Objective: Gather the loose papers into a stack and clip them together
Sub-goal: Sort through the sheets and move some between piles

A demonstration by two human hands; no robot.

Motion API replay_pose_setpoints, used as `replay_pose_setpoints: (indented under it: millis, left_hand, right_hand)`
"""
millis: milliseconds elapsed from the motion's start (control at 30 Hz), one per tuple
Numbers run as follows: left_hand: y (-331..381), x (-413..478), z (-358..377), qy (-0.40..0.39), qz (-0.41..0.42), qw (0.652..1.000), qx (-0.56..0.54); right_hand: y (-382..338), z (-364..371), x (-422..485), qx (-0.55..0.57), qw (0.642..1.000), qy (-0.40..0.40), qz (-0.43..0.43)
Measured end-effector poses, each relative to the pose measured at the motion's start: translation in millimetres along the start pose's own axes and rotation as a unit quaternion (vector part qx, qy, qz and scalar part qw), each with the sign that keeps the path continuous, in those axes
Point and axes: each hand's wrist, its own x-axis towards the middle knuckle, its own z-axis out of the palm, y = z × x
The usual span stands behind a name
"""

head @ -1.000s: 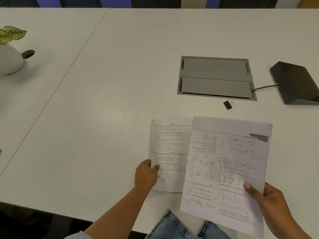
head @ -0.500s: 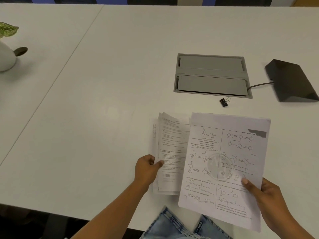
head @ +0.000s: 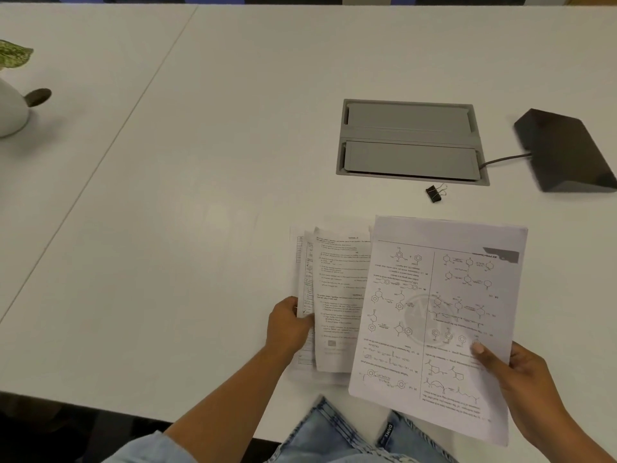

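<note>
My right hand [head: 521, 385] holds a printed sheet of chemistry diagrams [head: 437, 315] by its lower right edge, lifted over the table's front edge. Its left side overlaps a fanned bunch of text pages [head: 337, 295], which my left hand [head: 288, 325] grips at their left edge. Those pages are staggered, with several left edges showing. A small black binder clip [head: 434, 193] lies on the white table [head: 200, 195] just beyond the papers, untouched.
A grey cable hatch [head: 410, 142] is set into the table behind the clip. A black wedge-shaped device [head: 567, 152] with a cable sits at the right. A white plant pot [head: 10, 108] stands at the far left. My jeans [head: 334, 436] show below the table edge.
My left hand has pulled up more pages: one text sheet a second ago, now a fanned bunch shifted slightly left. The diagram sheet in my right hand stays about where it was.
</note>
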Motion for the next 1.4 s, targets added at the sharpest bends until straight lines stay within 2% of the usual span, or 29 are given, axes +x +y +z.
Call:
replay_pose_setpoints:
  millis: [167, 267, 467, 700, 833, 1100, 1400]
  left_hand:
    - [-10.0, 10.4, 3.5, 0.138, -0.016, 0.983, 0.119]
    - [-5.1, 7.4, 8.9, 0.157, -0.023, 0.968, 0.195]
    - [-4.6, 11.6, 14.0, 0.101, -0.025, 0.988, 0.11]
    - [3.5, 5.3, -8.1, 0.139, 0.012, 0.99, 0.028]
    - [2.0, 1.3, -43.2, 0.143, 0.042, 0.988, 0.032]
    - [5.5, -15.1, -100.1, 0.206, 0.089, 0.973, 0.062]
    - [41.1, -44.2, -144.9, 0.23, 0.124, 0.958, -0.114]
  right_hand:
    - [0.0, -0.5, -1.9, 0.013, 1.0, 0.011, 0.001]
    - [-2.4, -0.1, -2.6, 0.019, 1.0, 0.012, 0.012]
    - [-2.5, -0.9, -4.0, 0.011, 1.0, 0.011, 0.007]
    - [-10.9, 1.3, -6.7, 0.027, 1.0, 0.014, 0.008]
    - [-10.1, 3.3, -4.6, 0.008, 1.0, -0.003, -0.004]
    - [-8.8, 11.4, 3.6, -0.003, 1.0, 0.008, 0.009]
    - [-10.3, 18.6, 8.5, -0.002, 1.0, 0.013, 0.012]
